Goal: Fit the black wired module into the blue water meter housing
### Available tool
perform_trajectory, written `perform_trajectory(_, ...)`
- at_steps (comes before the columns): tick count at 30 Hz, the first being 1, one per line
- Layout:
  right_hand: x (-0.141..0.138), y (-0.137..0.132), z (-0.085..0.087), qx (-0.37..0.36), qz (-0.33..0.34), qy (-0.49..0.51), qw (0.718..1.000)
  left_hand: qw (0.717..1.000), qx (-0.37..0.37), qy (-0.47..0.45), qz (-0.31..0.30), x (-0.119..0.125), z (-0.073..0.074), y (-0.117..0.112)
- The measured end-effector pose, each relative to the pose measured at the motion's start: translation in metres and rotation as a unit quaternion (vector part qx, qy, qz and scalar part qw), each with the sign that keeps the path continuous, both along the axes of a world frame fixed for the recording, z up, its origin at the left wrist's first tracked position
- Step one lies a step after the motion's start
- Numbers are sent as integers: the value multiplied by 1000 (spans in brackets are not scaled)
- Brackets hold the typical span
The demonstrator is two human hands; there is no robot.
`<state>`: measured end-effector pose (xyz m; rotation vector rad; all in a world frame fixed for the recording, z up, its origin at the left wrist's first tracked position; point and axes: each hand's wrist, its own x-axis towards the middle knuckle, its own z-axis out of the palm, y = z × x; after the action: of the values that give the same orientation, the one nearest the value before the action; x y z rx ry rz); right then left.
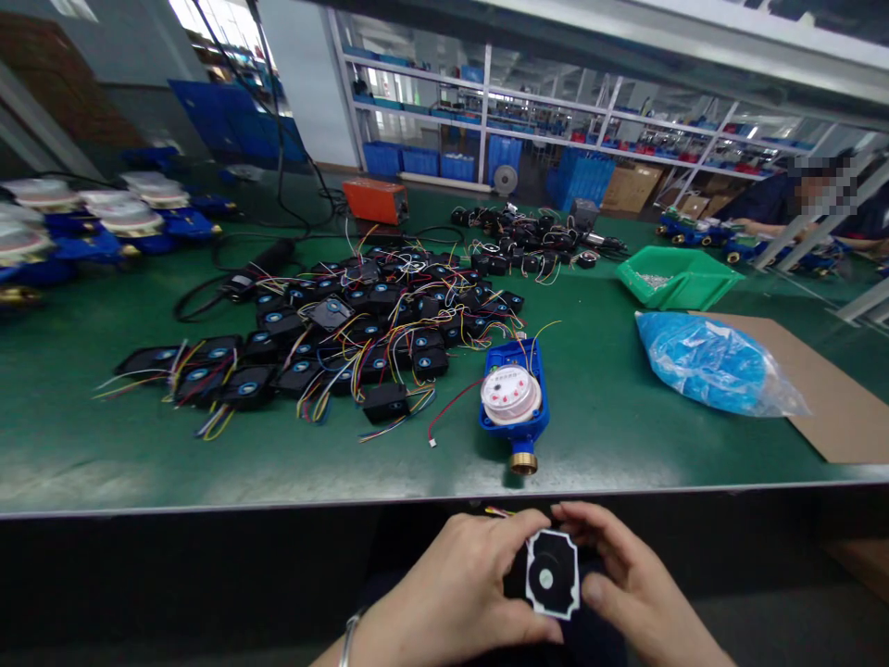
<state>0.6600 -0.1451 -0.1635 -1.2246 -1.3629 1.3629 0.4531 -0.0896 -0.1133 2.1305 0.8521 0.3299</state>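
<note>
In front of the bench edge, my left hand (479, 574) grips a small black wired module (554, 572) between thumb and fingers. Its face toward me has a white notched border and a pale round spot. A few coloured wires stick out above the left hand. My right hand (621, 570) is close at the module's right side, fingers apart and bent; whether its thumb touches the border I cannot tell. Straight ahead on the bench lies a blue water meter (514, 398) with a white round dial, a brass threaded end toward me and a loose red wire.
Several black modules with coloured wires (375, 324) cover the green bench (278, 472) at left centre. Further out are an orange box (375, 201), a green bin (677, 278), a blue-filled plastic bag (715, 366) on cardboard (840, 398), and more meters (125, 218). A person sits at far right.
</note>
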Motion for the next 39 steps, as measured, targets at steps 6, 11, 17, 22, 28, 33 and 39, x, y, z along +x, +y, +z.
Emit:
perform_trajectory(6,-5,7,10,-29,1,61,998,999,3,-2,-41,2,5,0)
perform_trajectory(11,11,13,11,71,9,-77,994,998,55,17,0,29,-1,18)
perform_trajectory(17,50,29,1,111,6,-190,975,987,156,48,-5,67,-14,39)
perform_trajectory(22,66,38,-3,119,16,-219,968,981,178,68,22,85,-27,37)
perform_trajectory(28,72,42,-8,127,46,-255,958,987,143,72,28,90,-35,38)
perform_trajectory(33,78,45,-24,161,18,-273,948,992,112,51,43,87,-27,38)
perform_trajectory(39,76,63,-41,171,-192,-344,903,895,-344,-254,126,90,-15,25)
